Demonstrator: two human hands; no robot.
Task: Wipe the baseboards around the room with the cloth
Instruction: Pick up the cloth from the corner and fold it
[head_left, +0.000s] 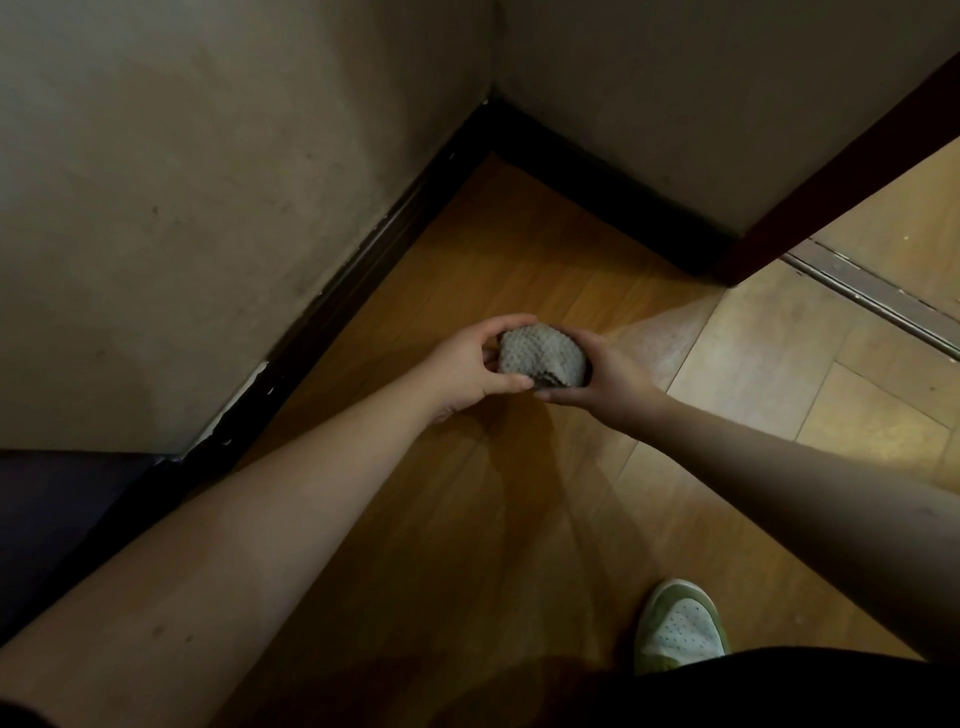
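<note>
Pale walls (208, 182) meet in a corner, dark baseboards (363, 260) running along the wooden floor (467, 519). Above the floor, both hands, left (462, 371) and right (608, 374), cup the bunched cloth (540, 356), fingers curled round it. It looks soft and light; grip it as a wad.

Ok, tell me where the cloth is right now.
In the head view, the cloth is bunched between the left hand and right hand, above the floor near the corner baseboard.

wooden floor (519, 519), green-white shoe (678, 626) on it
</note>
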